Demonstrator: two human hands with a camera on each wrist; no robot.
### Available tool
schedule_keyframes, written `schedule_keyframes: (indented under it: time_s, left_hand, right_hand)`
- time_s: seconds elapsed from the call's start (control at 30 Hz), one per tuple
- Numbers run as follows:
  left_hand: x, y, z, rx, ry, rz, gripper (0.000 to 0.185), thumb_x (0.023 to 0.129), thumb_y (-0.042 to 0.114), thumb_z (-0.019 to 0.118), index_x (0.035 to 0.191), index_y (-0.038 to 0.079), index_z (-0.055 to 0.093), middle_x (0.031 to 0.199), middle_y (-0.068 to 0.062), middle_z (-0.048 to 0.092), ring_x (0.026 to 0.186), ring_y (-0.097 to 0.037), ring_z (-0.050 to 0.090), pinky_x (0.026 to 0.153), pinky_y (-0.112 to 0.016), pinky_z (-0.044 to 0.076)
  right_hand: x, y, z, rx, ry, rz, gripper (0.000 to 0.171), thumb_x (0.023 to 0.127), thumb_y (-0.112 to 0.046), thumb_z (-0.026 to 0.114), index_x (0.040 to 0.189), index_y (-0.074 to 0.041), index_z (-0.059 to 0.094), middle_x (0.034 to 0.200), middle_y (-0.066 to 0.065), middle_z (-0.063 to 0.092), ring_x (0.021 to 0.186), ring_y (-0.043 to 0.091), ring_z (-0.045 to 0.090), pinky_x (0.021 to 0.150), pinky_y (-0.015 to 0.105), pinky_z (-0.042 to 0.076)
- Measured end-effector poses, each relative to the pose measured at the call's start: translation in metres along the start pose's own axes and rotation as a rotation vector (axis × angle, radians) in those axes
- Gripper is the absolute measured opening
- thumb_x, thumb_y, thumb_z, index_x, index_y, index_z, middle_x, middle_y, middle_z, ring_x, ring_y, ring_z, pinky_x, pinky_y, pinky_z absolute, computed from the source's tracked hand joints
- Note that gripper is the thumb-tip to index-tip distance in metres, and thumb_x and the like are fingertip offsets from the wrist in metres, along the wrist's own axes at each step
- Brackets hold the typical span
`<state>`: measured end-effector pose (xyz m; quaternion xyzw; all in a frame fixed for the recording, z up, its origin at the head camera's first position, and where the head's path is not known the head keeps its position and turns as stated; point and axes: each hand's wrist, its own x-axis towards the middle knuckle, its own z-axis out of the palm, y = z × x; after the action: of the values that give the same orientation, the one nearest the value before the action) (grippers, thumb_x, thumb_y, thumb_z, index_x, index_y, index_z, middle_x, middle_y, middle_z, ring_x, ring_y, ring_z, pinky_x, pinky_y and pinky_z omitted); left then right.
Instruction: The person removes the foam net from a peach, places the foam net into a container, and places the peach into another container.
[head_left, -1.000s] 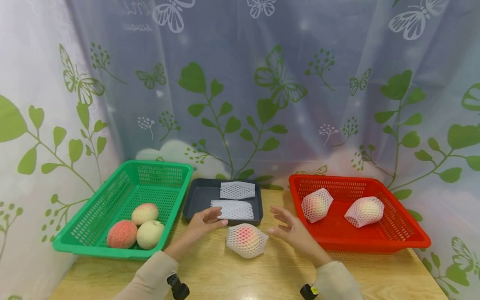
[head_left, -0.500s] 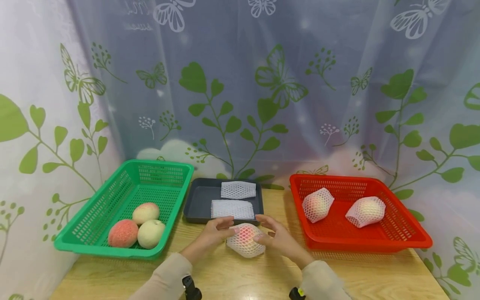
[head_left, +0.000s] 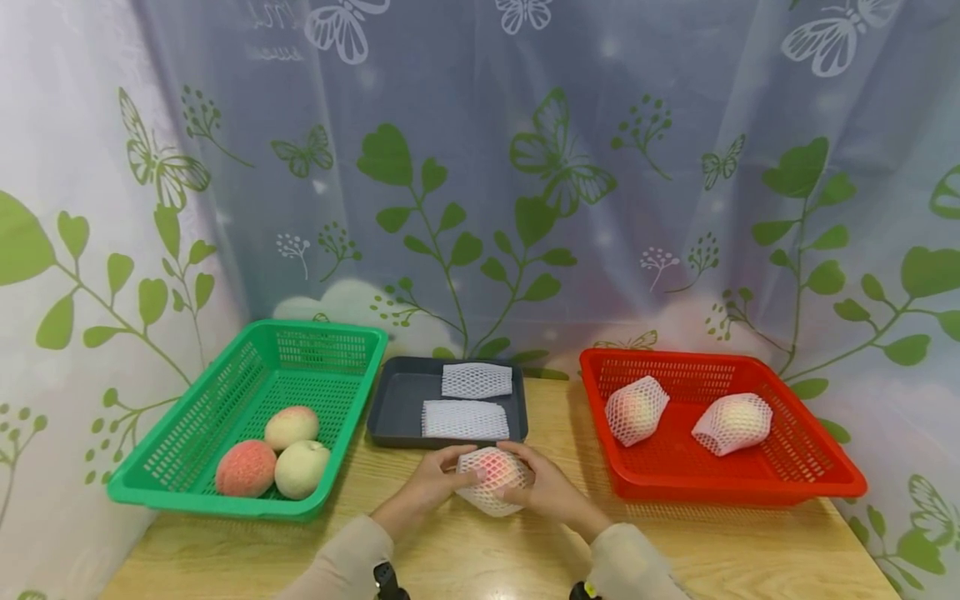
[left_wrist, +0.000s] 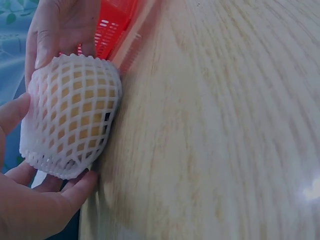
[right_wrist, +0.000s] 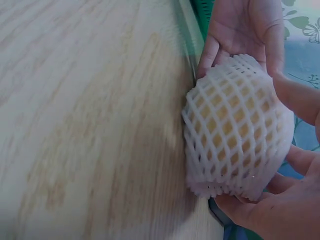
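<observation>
A pink and cream peach in a white foam net sits at the front middle of the wooden table. My left hand grips its left side, thumb on the near face and fingers bent around behind. From the right, my right hand holds it the same way, so the fruit is cupped between both hands. In the right wrist view the net's gathered, scalloped ends show close over the wood. The far side of the peach is hidden behind the net and fingers.
A green basket on the left holds bare peaches. Behind my hands lies a dark grey tray with two flat foam nets. The red basket on the right contains two netted peaches. A printed curtain hangs behind.
Both hands have come inward from either side of the netted peach and taken hold of it. The baskets, tray and their contents stay where they were.
</observation>
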<state>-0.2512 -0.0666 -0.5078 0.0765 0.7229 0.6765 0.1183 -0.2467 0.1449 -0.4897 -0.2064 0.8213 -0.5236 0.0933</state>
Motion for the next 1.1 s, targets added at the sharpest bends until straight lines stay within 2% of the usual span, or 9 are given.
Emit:
schedule_keyframes:
  time_s: [0.27,0.47,0.77,0.93,1.1]
  left_hand:
    - [0.001,-0.007,0.003,-0.082,-0.003,0.011,0.052,0.084,0.007,0.071,0.131,-0.007,0.051,0.119,-0.017,0.062,0.094,-0.013,0.060,0.079,-0.027,0.053]
    - [0.003,-0.009,0.004,-0.092,0.001,0.017,0.053,0.084,0.010,0.072,0.130,-0.006,0.052,0.117,-0.015,0.063,0.093,-0.013,0.060,0.078,-0.026,0.052]
    - [0.002,-0.009,0.003,-0.090,-0.002,0.017,0.053,0.084,0.014,0.074,0.129,-0.005,0.053,0.117,-0.014,0.063,0.097,-0.014,0.060,0.080,-0.025,0.051]
    - [0.001,-0.006,0.004,-0.076,0.022,0.012,0.051,0.084,0.012,0.073,0.128,-0.005,0.055,0.117,-0.015,0.063,0.097,-0.014,0.060,0.080,-0.025,0.051]
    - [-0.002,0.002,0.001,-0.047,0.070,0.008,0.046,0.088,0.015,0.068,0.128,-0.005,0.055,0.121,-0.019,0.061,0.099,-0.016,0.059,0.079,-0.027,0.051]
  right_hand:
    - [0.004,0.007,0.006,-0.043,-0.050,0.000,0.086,0.075,-0.011,0.079,0.147,-0.009,0.034,0.143,0.022,0.041,0.126,0.036,0.043,0.103,0.053,0.035]
    - [0.007,0.014,0.009,-0.044,-0.078,0.000,0.098,0.072,-0.016,0.084,0.150,-0.011,0.026,0.146,0.021,0.036,0.129,0.035,0.041,0.105,0.050,0.033]
    - [0.007,0.013,0.013,-0.059,-0.013,0.015,0.093,0.069,-0.013,0.085,0.147,-0.013,0.034,0.141,0.019,0.044,0.120,0.032,0.048,0.097,0.045,0.041]
    - [0.006,0.013,0.013,-0.076,0.007,0.007,0.091,0.067,-0.013,0.086,0.144,-0.013,0.038,0.137,0.018,0.048,0.117,0.030,0.050,0.095,0.044,0.042]
    - [0.002,0.007,0.009,-0.088,0.040,-0.015,0.089,0.067,-0.015,0.086,0.142,-0.010,0.039,0.132,0.016,0.052,0.112,0.027,0.053,0.094,0.043,0.043]
